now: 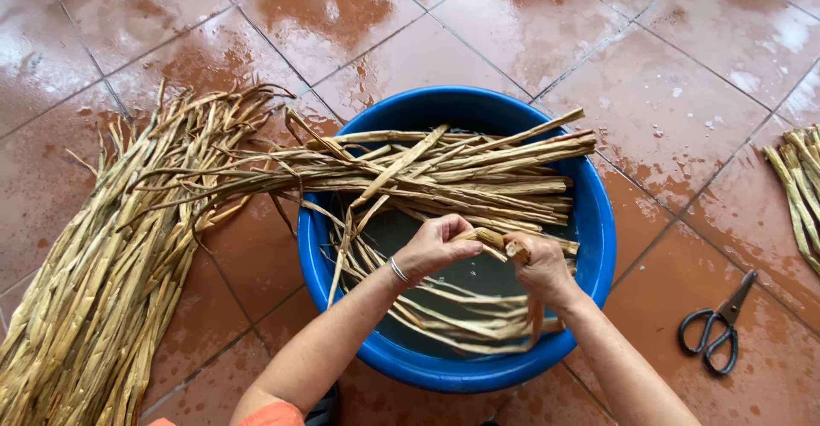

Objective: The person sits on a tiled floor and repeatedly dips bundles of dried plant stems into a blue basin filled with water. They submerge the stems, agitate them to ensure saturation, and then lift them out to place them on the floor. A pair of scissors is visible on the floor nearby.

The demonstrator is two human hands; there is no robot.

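Here, the left hand (431,246) and right hand (540,264) both grip one dried reed strip (489,240) over a blue basin (598,221). It appears mid-soak; working it further calls for steady grips. Scissors (717,323) lie right of the right hand.

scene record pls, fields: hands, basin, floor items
left hand: gripping one end of a dried plant strip
right hand: gripping the same strip, close beside the left
basin: blue tub, more strips lying in it and across its rim
floor: wet red tiles; large strip bundle left; black scissors right
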